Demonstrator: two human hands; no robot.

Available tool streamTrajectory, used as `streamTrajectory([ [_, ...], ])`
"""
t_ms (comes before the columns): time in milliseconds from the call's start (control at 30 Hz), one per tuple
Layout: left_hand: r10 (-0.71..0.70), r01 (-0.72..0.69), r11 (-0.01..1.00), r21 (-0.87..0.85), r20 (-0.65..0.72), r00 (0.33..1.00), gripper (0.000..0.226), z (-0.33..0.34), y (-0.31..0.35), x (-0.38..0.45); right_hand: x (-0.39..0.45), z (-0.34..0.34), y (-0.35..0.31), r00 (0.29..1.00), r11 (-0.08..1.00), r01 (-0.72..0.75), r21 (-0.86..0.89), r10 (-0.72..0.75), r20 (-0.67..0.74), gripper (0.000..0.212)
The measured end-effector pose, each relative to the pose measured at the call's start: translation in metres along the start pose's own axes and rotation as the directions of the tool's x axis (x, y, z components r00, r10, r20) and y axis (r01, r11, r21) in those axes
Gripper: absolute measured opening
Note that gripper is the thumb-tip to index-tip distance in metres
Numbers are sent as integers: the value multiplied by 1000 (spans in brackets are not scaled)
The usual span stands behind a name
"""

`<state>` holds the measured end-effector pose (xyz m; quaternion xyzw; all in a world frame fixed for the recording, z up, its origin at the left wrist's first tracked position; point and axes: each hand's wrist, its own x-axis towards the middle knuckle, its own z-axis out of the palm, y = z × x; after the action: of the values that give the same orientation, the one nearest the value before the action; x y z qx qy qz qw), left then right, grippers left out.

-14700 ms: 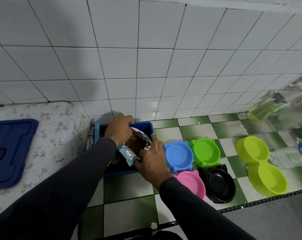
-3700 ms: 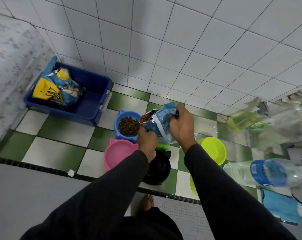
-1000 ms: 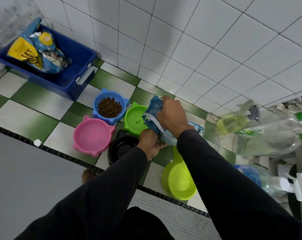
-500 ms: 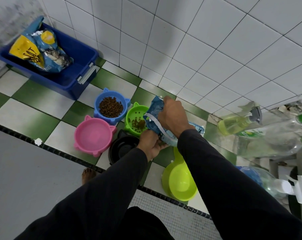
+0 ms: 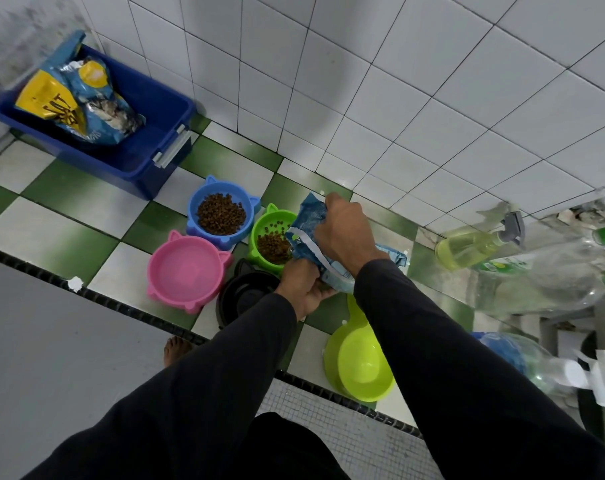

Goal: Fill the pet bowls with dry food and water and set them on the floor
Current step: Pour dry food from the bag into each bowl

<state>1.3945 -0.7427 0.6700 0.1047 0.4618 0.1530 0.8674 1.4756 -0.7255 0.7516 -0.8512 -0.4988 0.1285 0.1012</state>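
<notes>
I hold a blue food bag (image 5: 309, 242) tilted over the green cat-ear bowl (image 5: 271, 225). My right hand (image 5: 342, 233) grips its top and my left hand (image 5: 303, 284) grips its lower edge. Brown kibble lies in the green bowl under the bag's mouth. The blue bowl (image 5: 193, 211) beside it holds a heap of kibble. The pink bowl (image 5: 185, 271) and the black bowl (image 5: 240, 297) have nothing in them. A lime double bowl (image 5: 361, 367) lies at the near right, partly hidden by my right arm.
A blue bin (image 5: 148, 133) with a second yellow-and-blue food bag (image 5: 76, 102) stands at the back left against the tiled wall. Clear bottles (image 5: 550, 282) and a yellow spray bottle (image 5: 471, 245) lie at the right. A black-edged step (image 5: 121, 301) borders the green-and-white tiles.
Since a second ago kibble has poured from the bag into the green bowl, which was bare then. Before that the blue bowl was filled and the bag came out of the bin.
</notes>
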Motion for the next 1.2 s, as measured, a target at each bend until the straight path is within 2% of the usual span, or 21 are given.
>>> streamTrajectory([
  [233, -32, 32, 999, 7, -4, 999, 45, 0, 0, 1, 0, 0, 0, 1000, 1000, -4, 4, 4, 6, 17],
  [433, -41, 42, 998, 40, -18, 999, 56, -4, 1, 4, 2, -1, 0, 1000, 1000, -20, 13, 20, 13, 18],
  [700, -14, 15, 998, 66, -14, 1000, 50, 0, 8, 0, 6, -2, 3, 1000, 999, -30, 41, 30, 10, 9],
  [933, -10, 12, 995, 104, -16, 1000, 70, -3, 8, 5, 8, -1, 4, 999, 998, -35, 59, 34, 7, 9],
  [1200, 19, -17, 993, 114, -24, 1000, 62, -2, 10, 6, 6, -2, 4, 999, 995, -39, 87, 39, -1, 9],
])
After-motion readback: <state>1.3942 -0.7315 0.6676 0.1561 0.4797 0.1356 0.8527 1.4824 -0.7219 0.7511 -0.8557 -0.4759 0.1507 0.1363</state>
